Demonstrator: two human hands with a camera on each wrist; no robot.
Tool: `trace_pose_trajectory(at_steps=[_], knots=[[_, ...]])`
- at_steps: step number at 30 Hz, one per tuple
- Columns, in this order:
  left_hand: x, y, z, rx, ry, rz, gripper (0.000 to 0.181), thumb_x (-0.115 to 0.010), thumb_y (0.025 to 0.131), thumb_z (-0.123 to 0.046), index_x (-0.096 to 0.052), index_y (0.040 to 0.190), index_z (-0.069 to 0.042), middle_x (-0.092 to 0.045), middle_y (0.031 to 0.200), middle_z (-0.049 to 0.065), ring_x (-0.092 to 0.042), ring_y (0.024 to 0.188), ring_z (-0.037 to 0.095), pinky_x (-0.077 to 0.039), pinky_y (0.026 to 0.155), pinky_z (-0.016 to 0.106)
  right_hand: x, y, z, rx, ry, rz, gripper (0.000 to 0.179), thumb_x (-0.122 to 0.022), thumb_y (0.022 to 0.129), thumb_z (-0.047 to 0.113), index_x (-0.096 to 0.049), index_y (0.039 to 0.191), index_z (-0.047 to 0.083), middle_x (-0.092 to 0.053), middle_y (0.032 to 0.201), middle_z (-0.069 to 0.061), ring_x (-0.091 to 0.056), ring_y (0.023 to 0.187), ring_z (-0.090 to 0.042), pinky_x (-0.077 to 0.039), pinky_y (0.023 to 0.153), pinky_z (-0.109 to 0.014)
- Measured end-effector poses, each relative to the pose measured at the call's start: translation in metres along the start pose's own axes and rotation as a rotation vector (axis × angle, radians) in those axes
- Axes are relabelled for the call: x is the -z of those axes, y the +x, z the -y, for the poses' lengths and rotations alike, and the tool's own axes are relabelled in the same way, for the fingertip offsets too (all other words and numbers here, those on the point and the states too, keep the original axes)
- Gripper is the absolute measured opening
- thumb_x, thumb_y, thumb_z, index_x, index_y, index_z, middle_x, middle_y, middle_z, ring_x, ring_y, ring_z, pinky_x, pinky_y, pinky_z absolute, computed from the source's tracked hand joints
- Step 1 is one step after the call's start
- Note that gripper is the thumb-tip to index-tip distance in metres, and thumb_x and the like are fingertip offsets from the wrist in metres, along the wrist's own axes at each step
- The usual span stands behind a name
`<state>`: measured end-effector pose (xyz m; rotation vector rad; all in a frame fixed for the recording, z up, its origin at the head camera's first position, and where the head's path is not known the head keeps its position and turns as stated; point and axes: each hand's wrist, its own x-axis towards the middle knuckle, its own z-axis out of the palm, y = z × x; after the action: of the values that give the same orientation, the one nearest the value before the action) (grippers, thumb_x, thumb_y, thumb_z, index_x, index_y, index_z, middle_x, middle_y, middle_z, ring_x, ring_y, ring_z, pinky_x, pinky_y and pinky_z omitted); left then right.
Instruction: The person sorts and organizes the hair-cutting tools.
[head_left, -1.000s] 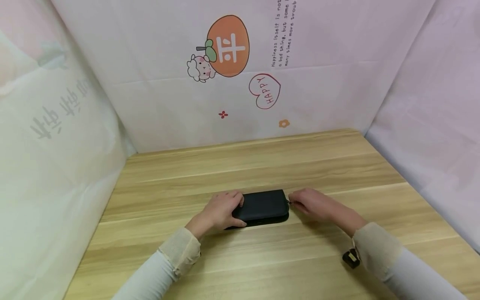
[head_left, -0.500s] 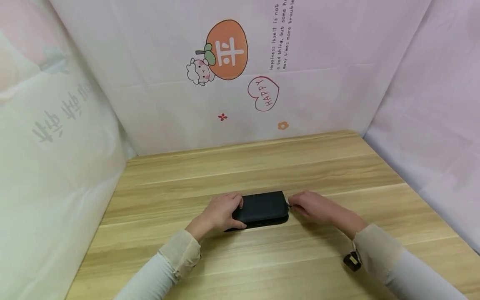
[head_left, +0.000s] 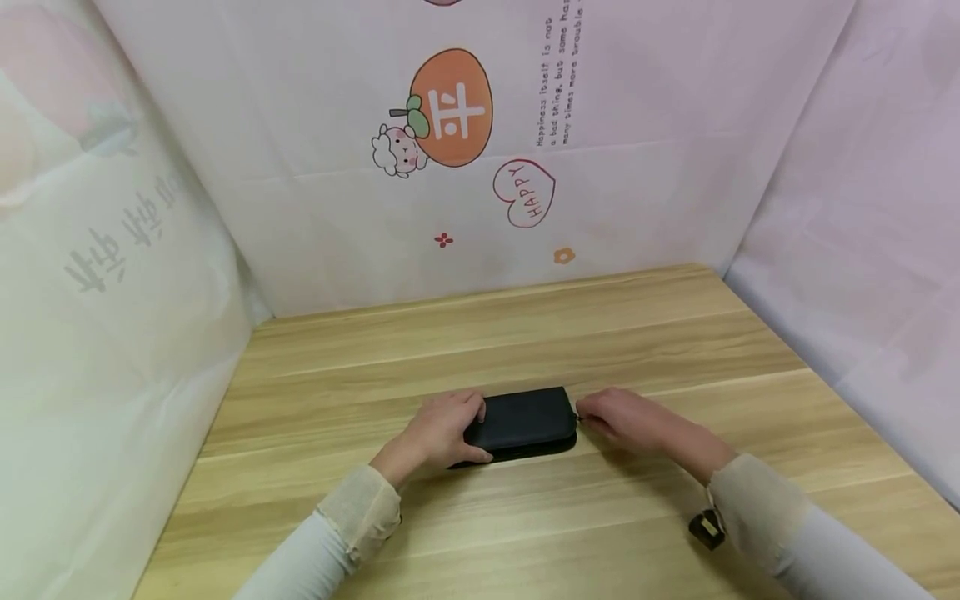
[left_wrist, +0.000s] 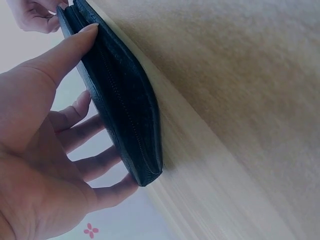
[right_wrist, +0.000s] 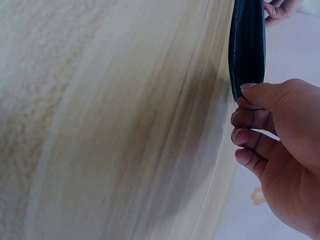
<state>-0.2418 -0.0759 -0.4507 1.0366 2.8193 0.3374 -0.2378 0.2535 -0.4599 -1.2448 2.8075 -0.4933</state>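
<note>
A black zip-around wallet [head_left: 525,418] lies flat on the wooden table, its long zipped side facing me. My left hand [head_left: 442,429] grips its left end, the thumb on the near edge and the fingers over the top. In the left wrist view the zipper teeth [left_wrist: 122,102] run along the side between the two covers. At the wallet's right end, my right hand [head_left: 626,417] pinches the small zipper pull [head_left: 578,418] between thumb and curled index finger. The right wrist view shows the thumb right at the wallet's corner, with the pull mostly hidden by the fingertips.
The wood-grain table [head_left: 465,533] is bounded by a printed white sheet [head_left: 337,225] at the back and by pale sheets on both sides. A small black device [head_left: 707,529] hangs at the right wrist, close over the table.
The head view has tilted up slightly, so the table and hands sit lower in it. Both hands keep their hold, and the wallet stays in place between them.
</note>
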Motion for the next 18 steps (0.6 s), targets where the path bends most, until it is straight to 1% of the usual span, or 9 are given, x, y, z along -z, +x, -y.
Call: trace_pose_trajectory(at_steps=[5,9,18], knots=[[-0.0005,-0.0011,-0.0011,0.002,-0.005,-0.004,0.052,-0.084,0.081,-0.052,-0.055,0.106,-0.017,-0.057,0.107,-0.004,-0.053,0.095,0.018,-0.046,0.086,0.042,-0.0021,-0.0015,-0.0009,0.024,-0.015,-0.011,0.027,-0.062,0.096,-0.003,-0.056,0.079,0.017,-0.048,0.073,0.013,-0.043,0.067,-0.004,-0.042,0.064,-0.025],[-0.0003,-0.0014,-0.0011,0.002,0.0,-0.012,0.052,-0.085,0.081,-0.051,-0.055,0.106,-0.017,-0.057,0.107,-0.004,-0.053,0.094,0.017,-0.046,0.086,0.041,-0.0029,-0.0016,-0.0012,0.042,-0.012,-0.014,0.027,-0.062,0.096,-0.004,-0.055,0.078,0.016,-0.046,0.072,0.013,-0.042,0.068,-0.004,-0.041,0.065,-0.025],[0.0003,-0.0019,-0.002,-0.009,0.005,-0.022,0.052,-0.085,0.081,-0.051,-0.055,0.106,-0.016,-0.056,0.105,-0.004,-0.052,0.092,0.017,-0.045,0.085,0.04,-0.0013,-0.0022,0.0008,0.045,-0.014,-0.001,0.028,-0.062,0.096,-0.004,-0.054,0.078,0.017,-0.045,0.072,0.013,-0.041,0.068,-0.005,-0.04,0.065,-0.025]])
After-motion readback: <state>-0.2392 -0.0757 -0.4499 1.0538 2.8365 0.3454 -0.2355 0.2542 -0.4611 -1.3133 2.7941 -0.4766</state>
